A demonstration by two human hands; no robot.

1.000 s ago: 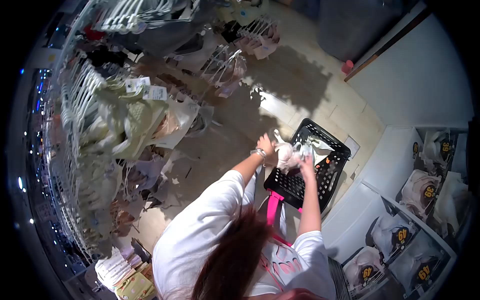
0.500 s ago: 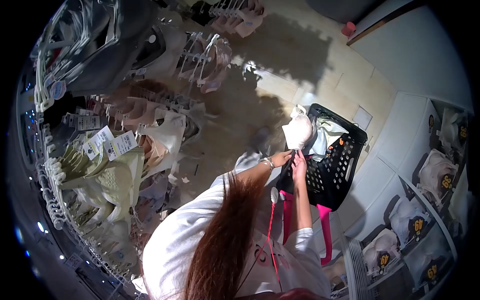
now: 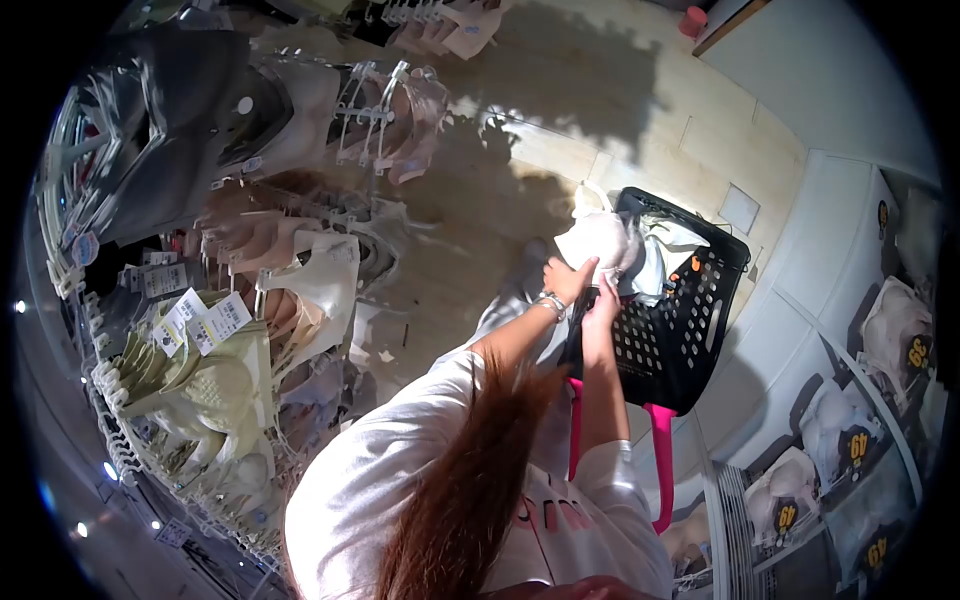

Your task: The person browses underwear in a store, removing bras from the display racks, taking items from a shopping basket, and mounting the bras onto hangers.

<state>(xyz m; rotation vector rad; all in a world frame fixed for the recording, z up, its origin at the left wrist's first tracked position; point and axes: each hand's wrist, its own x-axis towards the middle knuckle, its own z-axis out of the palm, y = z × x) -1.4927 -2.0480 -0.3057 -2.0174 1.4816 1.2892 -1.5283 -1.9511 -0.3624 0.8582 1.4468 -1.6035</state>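
A white bra [image 3: 592,243] is held in front of my body, over the near left side of a black shopping basket [image 3: 690,385]. My left hand [image 3: 567,281], with bracelets at the wrist, grips the bra's lower left edge. My right hand [image 3: 602,302] is closed at its lower edge, close beside the left; the fingertips are partly hidden. Inside the perforated basket lie pale garments [image 3: 655,255] with small orange marks. The basket's pink handles [image 3: 661,465] hang toward me.
On the left are racks of hanging bras, with pale green ones [image 3: 215,390] bearing white tags [image 3: 220,322] nearest. On the right, shelves hold bras with black price signs [image 3: 857,450]. A pink container [image 3: 692,22] stands at the far wall. Tiled floor [image 3: 690,130] lies ahead.
My left hand has moved up along the bra and now grips its side. The bra has shifted slightly up. My view has turned slightly, and the red cord has dropped out of sight.
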